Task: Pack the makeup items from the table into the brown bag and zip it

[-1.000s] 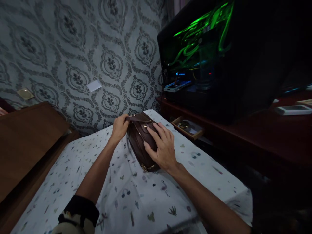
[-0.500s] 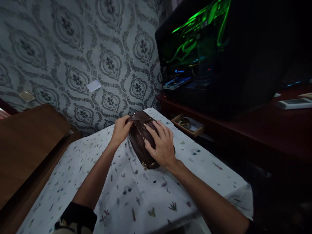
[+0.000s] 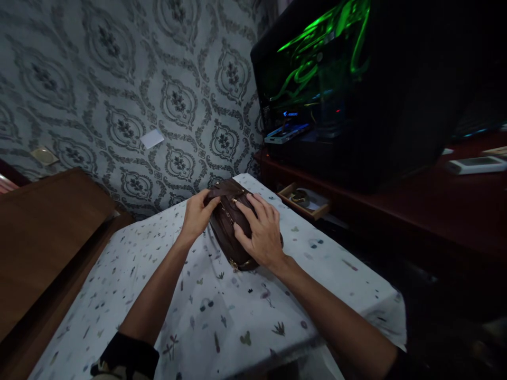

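A brown leather bag (image 3: 225,235) with gold-coloured zips lies on the patterned white cloth, its length running away from me. At its far left edge my left hand (image 3: 198,214) is closed, thumb and fingers gripping the leather by the zip. My right hand (image 3: 262,228) rests over the bag's top and right side, fingers stretched and apart. Its index fingertip is beside a small gold zip pull (image 3: 234,200); whether it touches the pull I cannot tell. The zip's far end is partly hidden by my left fingers, and much of the bag's right side by my right hand.
The cloth-covered table (image 3: 150,274) stands against a wallpapered wall. At right, a dark computer case (image 3: 317,105) with green light sits on a red desk (image 3: 415,206). A small drawer (image 3: 312,208) juts out there. A brown wooden panel (image 3: 51,221) flanks the left side.
The view has shifted slightly. My left thumb now lies farther over the bag's far edge. My right hand keeps about the same place on the bag.
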The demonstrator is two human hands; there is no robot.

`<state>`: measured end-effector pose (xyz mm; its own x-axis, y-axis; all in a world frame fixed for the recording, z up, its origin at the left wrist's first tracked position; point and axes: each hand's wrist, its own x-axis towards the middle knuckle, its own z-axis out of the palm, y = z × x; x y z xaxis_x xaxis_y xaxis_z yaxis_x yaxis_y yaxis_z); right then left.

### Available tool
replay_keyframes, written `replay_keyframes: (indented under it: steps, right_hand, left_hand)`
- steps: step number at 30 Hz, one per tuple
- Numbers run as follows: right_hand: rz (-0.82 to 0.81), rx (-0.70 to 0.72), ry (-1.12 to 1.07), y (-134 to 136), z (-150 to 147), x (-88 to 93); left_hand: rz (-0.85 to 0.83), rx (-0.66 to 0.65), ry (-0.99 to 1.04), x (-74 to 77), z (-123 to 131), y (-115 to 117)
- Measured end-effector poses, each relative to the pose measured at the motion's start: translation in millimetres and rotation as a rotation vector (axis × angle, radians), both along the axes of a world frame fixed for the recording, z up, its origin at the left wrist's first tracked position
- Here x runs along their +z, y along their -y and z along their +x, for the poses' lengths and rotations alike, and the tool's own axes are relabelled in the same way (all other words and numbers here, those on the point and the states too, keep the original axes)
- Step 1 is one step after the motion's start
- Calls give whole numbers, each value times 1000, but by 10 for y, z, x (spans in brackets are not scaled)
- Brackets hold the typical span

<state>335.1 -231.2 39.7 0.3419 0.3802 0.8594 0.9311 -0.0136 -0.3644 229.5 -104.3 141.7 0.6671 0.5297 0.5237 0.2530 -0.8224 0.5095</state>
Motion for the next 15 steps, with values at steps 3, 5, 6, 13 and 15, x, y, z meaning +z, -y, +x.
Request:
replay_keyframes:
  steps: [3,5,6,13,15]
  right_hand:
    - [-7,9,-8,-3,3,-3]
    - [-6,10,-9,-5,6,-3]
    - [-7,12,-11,-4,7,-2]
    - [97,60,-140,8,47,-19]
    - [162,59,-243,1,68,-51]
  left_hand:
    - [20,-1,-29,-3,-30,102]
    - [19,-20,-49,-11,-54,145]
    - [18,-29,-57,-13,-63,156]
    - [172,7,-159,57,2,208]
    - [260,12,-145,82,76,251]
